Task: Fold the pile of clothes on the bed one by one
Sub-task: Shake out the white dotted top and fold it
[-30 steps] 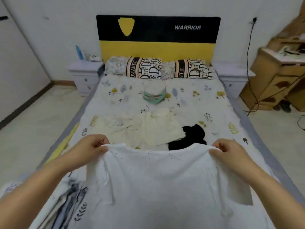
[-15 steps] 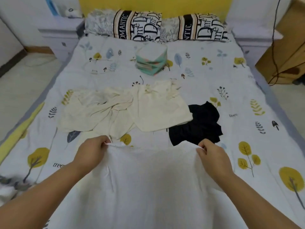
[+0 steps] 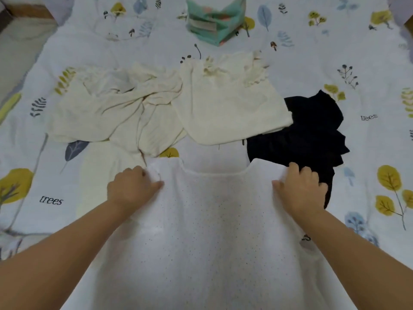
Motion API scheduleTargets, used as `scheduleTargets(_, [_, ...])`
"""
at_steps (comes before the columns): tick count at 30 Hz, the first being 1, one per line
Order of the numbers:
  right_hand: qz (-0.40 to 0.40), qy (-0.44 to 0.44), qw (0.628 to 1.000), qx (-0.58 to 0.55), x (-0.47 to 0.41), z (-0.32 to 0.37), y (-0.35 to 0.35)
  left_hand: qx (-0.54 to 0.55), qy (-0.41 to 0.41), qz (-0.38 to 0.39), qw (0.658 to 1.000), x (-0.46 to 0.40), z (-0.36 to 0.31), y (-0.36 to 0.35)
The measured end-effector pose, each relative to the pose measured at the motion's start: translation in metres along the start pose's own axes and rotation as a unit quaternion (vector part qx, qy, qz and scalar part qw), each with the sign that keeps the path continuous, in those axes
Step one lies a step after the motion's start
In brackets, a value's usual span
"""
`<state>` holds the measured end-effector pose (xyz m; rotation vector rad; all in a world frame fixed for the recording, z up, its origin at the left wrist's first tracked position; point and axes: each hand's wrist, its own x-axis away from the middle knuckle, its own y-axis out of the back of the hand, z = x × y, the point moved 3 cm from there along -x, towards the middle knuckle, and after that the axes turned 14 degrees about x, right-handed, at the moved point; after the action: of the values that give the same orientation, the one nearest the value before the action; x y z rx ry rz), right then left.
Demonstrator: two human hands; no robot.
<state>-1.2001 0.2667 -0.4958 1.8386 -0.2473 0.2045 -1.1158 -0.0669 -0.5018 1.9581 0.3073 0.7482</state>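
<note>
Nearest the camera, a white, finely dotted knit T-shirt [image 3: 212, 231] lies spread flat on the bed, its body running off the bottom edge and its scooped neckline pointing away from the person. A second ago it hung in the air, stretched between two raised hands; half a second ago it was coming down; now its shoulders rest on the bedding. The left hand [image 3: 131, 189] sits on the left shoulder of the shirt, fingers curled and bunched on the cloth at the seam, thumb pointing toward the neckline. The right hand [image 3: 301, 189] presses on the right shoulder, fingers loosely bent over the edge of the fabric; whether they pinch it or only lie on it cannot be told. Both forearms reach in from the bottom corners.

Just beyond the right hand, a crumpled black garment [image 3: 312, 130] lies partly under the shirt's shoulder. Past the neckline, a cream, flatter garment [image 3: 230, 104] overlaps the black one's left edge, and a rumpled cream garment [image 3: 116, 110] lies beside it to the left. Farther off, a folded teal-and-white stack of cloth [image 3: 214, 21] sits mid-bed. All rest on the white bedsheet printed with yellow trees and leaves [image 3: 368, 63]. The view has tipped downward, so the pillows and headboard seen before are out of frame.
</note>
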Motion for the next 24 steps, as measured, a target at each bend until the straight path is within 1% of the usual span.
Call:
scheduleTargets(2, [-0.03, 0.029, 0.999, 0.021, -0.002, 0.0, -0.013, 0.018, -0.031, -0.006, 0.999, 0.005, 0.009, -0.009])
scheduleTargets(5, [-0.129, 0.047, 0.991, -0.001, -0.012, -0.004, -0.014, 0.069, -0.06, -0.075, 0.993, -0.002, 0.019, -0.006])
scheduleTargets(6, [-0.138, 0.035, 0.99, -0.006, -0.016, -0.006, -0.009, 0.075, -0.06, -0.102, 0.99, -0.006, 0.021, -0.002])
scheduleTargets(9, [-0.091, -0.02, 0.996, -0.016, -0.026, -0.006, -0.001, 0.077, -0.021, -0.144, 0.986, -0.013, 0.027, 0.008])
scheduleTargets(10, [-0.09, -0.044, 0.995, -0.027, -0.024, -0.005, 0.003, 0.071, -0.011, -0.157, 0.985, -0.012, 0.026, 0.01])
scheduleTargets(11, [-0.105, -0.058, 0.992, -0.044, -0.018, 0.0, 0.007, 0.062, -0.024, -0.18, 0.981, -0.01, 0.023, 0.011])
scheduleTargets(12, [-0.13, -0.05, 0.988, -0.065, -0.009, 0.007, 0.012, 0.052, -0.06, -0.205, 0.976, -0.005, 0.018, 0.01])
scheduleTargets(13, [-0.163, -0.019, 0.984, -0.071, 0.004, 0.019, 0.012, 0.041, -0.111, -0.211, 0.97, 0.001, 0.011, 0.005])
scheduleTargets(14, [-0.194, 0.033, 0.978, -0.063, 0.019, 0.034, 0.009, 0.03, -0.169, -0.204, 0.964, 0.008, 0.004, -0.002])
scheduleTargets(15, [-0.212, 0.102, 0.971, -0.05, 0.035, 0.051, 0.0, 0.01, -0.221, -0.18, 0.958, 0.015, -0.001, -0.012])
scheduleTargets(16, [-0.199, 0.174, 0.964, -0.034, 0.051, 0.066, -0.008, -0.024, -0.25, -0.131, 0.959, 0.02, -0.002, -0.023])
scheduleTargets(17, [-0.161, 0.228, 0.96, -0.01, 0.062, 0.076, -0.021, -0.072, -0.25, -0.067, 0.963, 0.025, 0.0, -0.034])
scheduleTargets(18, [-0.097, 0.262, 0.96, 0.016, 0.068, 0.082, -0.033, -0.121, -0.231, -0.012, 0.965, 0.026, 0.007, -0.041])
scheduleTargets(19, [-0.039, 0.278, 0.959, 0.034, 0.07, 0.083, -0.044, -0.154, -0.2, 0.026, 0.967, 0.024, 0.017, -0.044])
scheduleTargets(20, [0.0, 0.28, 0.959, 0.037, 0.069, 0.081, -0.052, -0.173, -0.178, 0.039, 0.968, 0.02, 0.028, -0.045])
scheduleTargets(21, [0.037, 0.275, 0.96, 0.038, 0.067, 0.078, -0.057, -0.171, -0.162, 0.038, 0.971, 0.018, 0.036, -0.041])
scheduleTargets(22, [0.056, 0.272, 0.96, 0.042, 0.064, 0.076, -0.055, -0.151, -0.157, 0.021, 0.976, 0.019, 0.04, -0.035])
scheduleTargets(24, [0.08, 0.267, 0.96, 0.032, 0.064, 0.077, -0.044, -0.082, -0.181, -0.075, 0.977, 0.023, 0.04, -0.018])
